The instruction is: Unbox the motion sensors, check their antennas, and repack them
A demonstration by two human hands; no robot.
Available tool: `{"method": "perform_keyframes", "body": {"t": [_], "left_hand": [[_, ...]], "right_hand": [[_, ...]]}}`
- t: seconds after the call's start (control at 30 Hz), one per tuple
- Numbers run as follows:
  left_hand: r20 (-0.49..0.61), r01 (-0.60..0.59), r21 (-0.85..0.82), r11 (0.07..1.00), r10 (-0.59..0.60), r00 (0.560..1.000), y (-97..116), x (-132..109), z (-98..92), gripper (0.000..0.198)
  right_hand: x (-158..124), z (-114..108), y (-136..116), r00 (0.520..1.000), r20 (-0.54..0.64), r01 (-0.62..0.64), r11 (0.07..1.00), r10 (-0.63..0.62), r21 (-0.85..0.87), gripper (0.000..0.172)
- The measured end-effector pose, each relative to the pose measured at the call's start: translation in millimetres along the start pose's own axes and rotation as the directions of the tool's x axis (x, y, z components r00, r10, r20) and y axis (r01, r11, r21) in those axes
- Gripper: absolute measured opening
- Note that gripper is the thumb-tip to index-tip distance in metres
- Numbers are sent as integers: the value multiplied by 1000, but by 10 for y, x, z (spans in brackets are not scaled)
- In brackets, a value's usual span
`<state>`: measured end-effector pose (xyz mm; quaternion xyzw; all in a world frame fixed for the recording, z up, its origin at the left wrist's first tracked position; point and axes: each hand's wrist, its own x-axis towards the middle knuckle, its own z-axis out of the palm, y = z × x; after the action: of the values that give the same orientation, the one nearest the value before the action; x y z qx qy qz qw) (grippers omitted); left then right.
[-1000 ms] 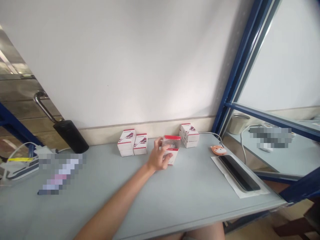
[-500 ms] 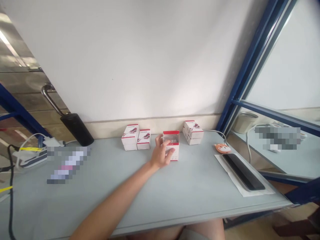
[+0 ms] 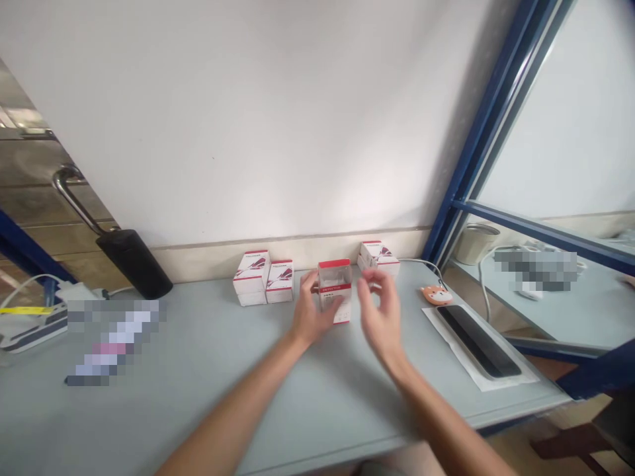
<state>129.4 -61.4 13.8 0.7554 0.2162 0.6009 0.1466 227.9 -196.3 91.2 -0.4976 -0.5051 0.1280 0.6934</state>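
Left hand (image 3: 312, 311) grips the left side of a clear plastic box with a red top (image 3: 335, 284), fingers (image 3: 302, 281) and thumb wrapped narrowly around it. Box stands upright on the pale grey table (image 3: 307, 423), middle of the back edge area. Right hand (image 3: 380, 311) is just right of the box, not touching it, half open with fingers curled, raised above the table.

Left of the box: two stacks of white-and-red cartons (image 3: 253, 277), (image 3: 280, 281), the nearer just beside it. Right of it: one more white-and-red carton stack (image 3: 378, 258), partly behind the right hand. Further right of the box: orange fox-shaped trinket (image 3: 436, 295), then a black phone (image 3: 479, 340) on white paper (image 3: 454, 337). Well left of the box: black-gripped door handle (image 3: 133, 263), pixelated object (image 3: 114, 344).
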Motion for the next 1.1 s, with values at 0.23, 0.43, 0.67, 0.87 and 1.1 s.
{"method": "perform_keyframes", "body": {"t": [0.23,0.43,0.67,0.87,1.1], "left_hand": [[44,-24,-34,999,25,999,12,-38,0,74],[159,-47,-59,997,56,986,64,-6,-93,50],[194,10,-179,984,26,981,45,-8,-132,50],[261,41,-235,971,22,965,71,4,-147,59],[285,135,-247,959,-61,957,141,54,-143,56]], "right_hand": [[903,-95,548,943,278,-194,981,182,14,28],[830,-11,695,949,125,-295,955,291,21,25],[601,-169,731,856,456,334,934,-243,-128,25],[571,-173,670,914,307,310,945,-265,-106,27],[525,-188,704,915,264,332,941,-304,-68,28]]}}
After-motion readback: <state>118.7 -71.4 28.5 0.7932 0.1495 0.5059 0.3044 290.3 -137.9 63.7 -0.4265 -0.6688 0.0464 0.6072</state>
